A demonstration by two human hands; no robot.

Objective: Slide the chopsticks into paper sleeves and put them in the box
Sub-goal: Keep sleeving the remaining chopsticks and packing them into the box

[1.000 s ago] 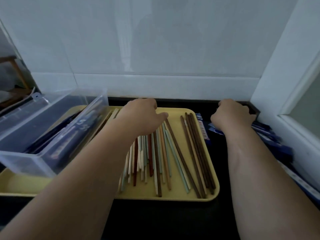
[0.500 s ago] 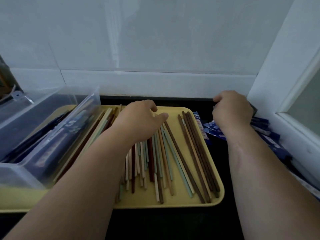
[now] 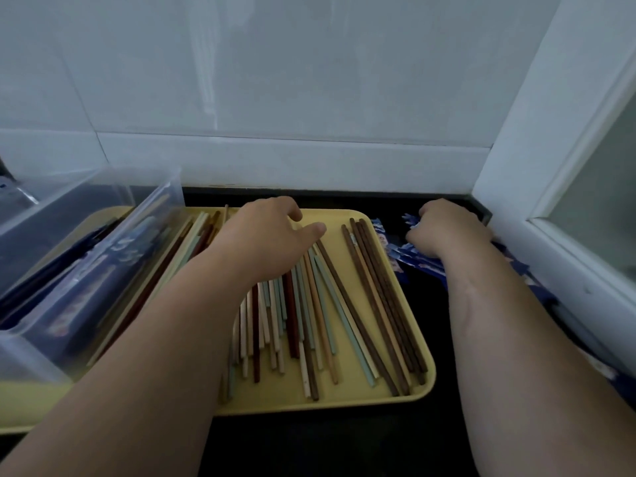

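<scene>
Several loose chopsticks [image 3: 320,315] in brown, red, cream and pale green lie on a yellow tray [image 3: 358,401]. My left hand [image 3: 265,242] lies over their far ends with the fingers curled down and the thumb stretched out; the hand hides whether it holds any. To the right of the tray, a pile of blue paper sleeves [image 3: 406,256] lies on the black counter. My right hand [image 3: 447,232] is curled on that pile, and sleeve ends stick out past its knuckles. A clear plastic box [image 3: 103,256] on the tray's left side holds sleeved chopsticks.
A white tiled wall runs close behind the tray. A white window frame [image 3: 550,235] borders the counter on the right, with more blue sleeves [image 3: 537,287] along its base. Black countertop [image 3: 344,442] shows in front of the tray.
My right hand has shifted a little farther back toward the corner and closed on the sleeves. My left hand has stayed on the chopsticks. The view has shifted slightly.
</scene>
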